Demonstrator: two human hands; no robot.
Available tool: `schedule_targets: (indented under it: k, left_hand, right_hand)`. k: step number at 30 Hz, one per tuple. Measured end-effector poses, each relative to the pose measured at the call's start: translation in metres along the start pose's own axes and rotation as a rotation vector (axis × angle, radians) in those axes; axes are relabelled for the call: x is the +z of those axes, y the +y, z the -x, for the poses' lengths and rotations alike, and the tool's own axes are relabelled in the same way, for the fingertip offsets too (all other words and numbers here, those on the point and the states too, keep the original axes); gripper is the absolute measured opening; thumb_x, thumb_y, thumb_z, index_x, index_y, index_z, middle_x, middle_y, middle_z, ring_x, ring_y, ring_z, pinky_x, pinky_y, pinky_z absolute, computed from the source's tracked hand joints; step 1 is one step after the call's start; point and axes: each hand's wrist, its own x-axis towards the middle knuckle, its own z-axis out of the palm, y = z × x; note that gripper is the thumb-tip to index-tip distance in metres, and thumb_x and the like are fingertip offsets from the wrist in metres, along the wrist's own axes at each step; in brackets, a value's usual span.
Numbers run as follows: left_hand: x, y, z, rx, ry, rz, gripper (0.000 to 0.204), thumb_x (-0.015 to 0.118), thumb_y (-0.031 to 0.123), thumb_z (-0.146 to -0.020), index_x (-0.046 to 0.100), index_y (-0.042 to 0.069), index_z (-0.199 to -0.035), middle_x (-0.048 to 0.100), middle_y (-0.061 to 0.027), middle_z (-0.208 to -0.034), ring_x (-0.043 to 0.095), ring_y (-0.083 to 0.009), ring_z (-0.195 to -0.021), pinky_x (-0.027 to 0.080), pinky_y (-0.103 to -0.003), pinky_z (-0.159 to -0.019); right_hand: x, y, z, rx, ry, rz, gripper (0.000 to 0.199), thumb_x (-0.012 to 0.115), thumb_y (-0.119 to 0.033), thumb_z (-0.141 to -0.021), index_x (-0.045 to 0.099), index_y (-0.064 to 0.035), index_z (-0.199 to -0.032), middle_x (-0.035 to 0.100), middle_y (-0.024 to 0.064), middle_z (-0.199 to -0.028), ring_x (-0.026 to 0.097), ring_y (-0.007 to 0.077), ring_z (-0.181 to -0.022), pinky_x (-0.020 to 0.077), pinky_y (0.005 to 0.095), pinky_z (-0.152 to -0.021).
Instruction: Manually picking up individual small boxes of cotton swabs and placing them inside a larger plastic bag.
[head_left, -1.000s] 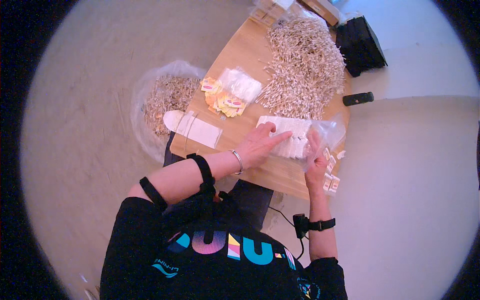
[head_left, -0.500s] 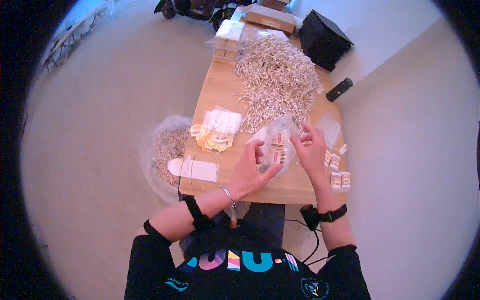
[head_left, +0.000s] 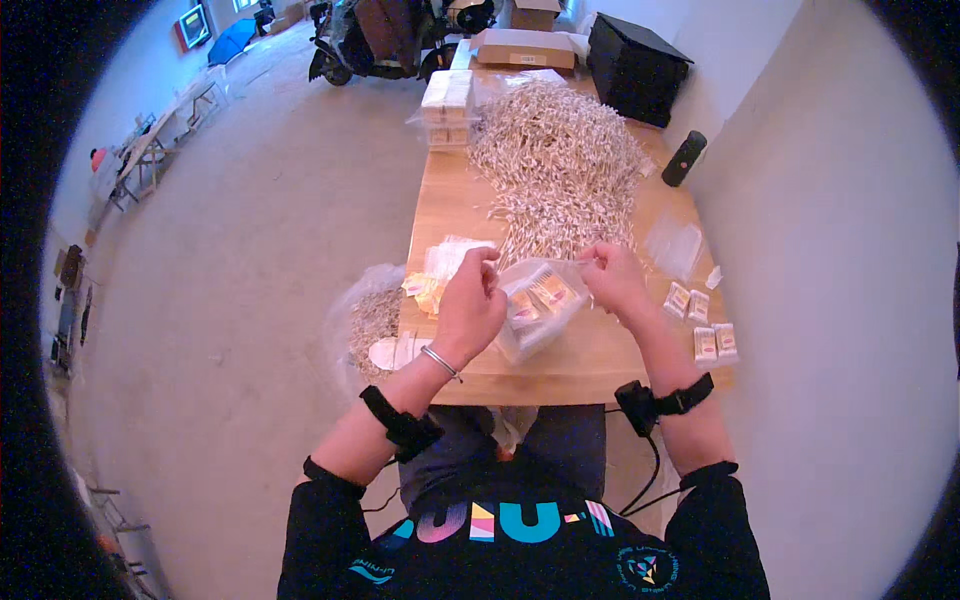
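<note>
A clear plastic bag (head_left: 525, 342) with small labelled packs of cotton swabs (head_left: 552, 290) inside hangs between my hands, just above the near part of the table. My right hand (head_left: 615, 280) pinches the bag's right upper edge. At the opposite side, my left hand (head_left: 474, 308) has its fingers curled round the bag's left edge; the fingertips are partly hidden. Right behind the bag lies a large heap of loose cotton swabs (head_left: 560, 165).
Yellow label cards (head_left: 424, 296) and a stack of white slips (head_left: 455, 255) lie left. Several small swab packs (head_left: 705, 344) and flat clear bags (head_left: 676, 248) are right. Farther back stand bagged packs (head_left: 447, 108), a black bottle (head_left: 685, 158) and a black box (head_left: 637, 68). A swab-filled sack (head_left: 372, 325) sits beside the table.
Both hands have risen and tilted the bag, which now spreads wider between them. My right hand has moved onto the bag's edge. The head view has shifted, showing more of the room.
</note>
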Motion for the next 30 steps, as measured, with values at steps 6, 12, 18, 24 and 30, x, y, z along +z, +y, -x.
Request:
schedule_targets:
  k: [6, 12, 18, 24, 30]
  left_hand:
    - [0.020, 0.015, 0.002, 0.756, -0.086, -0.323, 0.023, 0.057, 0.004, -0.073, 0.060, 0.005, -0.096, 0.061, -0.0119, -0.096, 0.057, -0.0287, -0.095, 0.049, -0.038, -0.077]
    - [0.031, 0.009, 0.010, 0.535, -0.464, -0.723, 0.022, 0.053, 0.014, -0.078, 0.061, 0.006, -0.097, 0.062, -0.0096, -0.101, 0.059, -0.0277, -0.096, 0.051, -0.036, -0.077]
    - [0.039, 0.005, 0.023, 0.594, -0.333, -0.787, 0.024, 0.052, 0.010, -0.077, 0.057, 0.003, -0.099, 0.058, -0.0125, -0.109, 0.055, -0.0261, -0.105, 0.050, -0.034, -0.082]
    - [0.048, -0.004, 0.018, 0.615, -0.299, -0.734, 0.018, 0.053, 0.008, -0.075, 0.059, -0.002, -0.088, 0.059, -0.0146, -0.096, 0.056, -0.0260, -0.100, 0.047, -0.033, -0.085]
    - [0.043, 0.000, 0.011, 0.489, -0.416, -0.579, 0.017, 0.053, 0.006, -0.074, 0.059, 0.000, -0.089, 0.059, -0.0150, -0.094, 0.058, -0.0281, -0.094, 0.049, -0.036, -0.080]
  right_hand:
    - [-0.009, -0.006, 0.024, -0.018, -0.051, 0.057, 0.031, 0.068, -0.031, -0.068, 0.064, -0.0027, -0.079, 0.063, 0.0156, -0.075, 0.061, 0.0273, -0.070, 0.0481, 0.0370, -0.063]
    - [0.016, -0.011, 0.012, -0.174, -0.018, 0.224, 0.034, 0.071, -0.033, -0.065, 0.059, -0.0031, -0.076, 0.061, 0.0141, -0.074, 0.059, 0.0291, -0.070, 0.0472, 0.0390, -0.063]
    - [0.033, -0.008, 0.007, 0.050, -0.037, 0.271, 0.032, 0.069, -0.035, -0.066, 0.056, -0.0050, -0.070, 0.063, 0.0137, -0.069, 0.063, 0.0302, -0.069, 0.0481, 0.0393, -0.061]
    - [0.032, 0.001, 0.004, -0.006, 0.021, 0.298, 0.029, 0.068, -0.031, -0.069, 0.055, -0.0049, -0.069, 0.062, 0.0134, -0.066, 0.062, 0.0310, -0.066, 0.0482, 0.0399, -0.060]
    - [0.023, 0.016, -0.002, -0.068, -0.003, 0.182, 0.027, 0.071, -0.028, -0.069, 0.058, -0.0045, -0.070, 0.061, 0.0110, -0.063, 0.061, 0.0247, -0.061, 0.0478, 0.0362, -0.057]
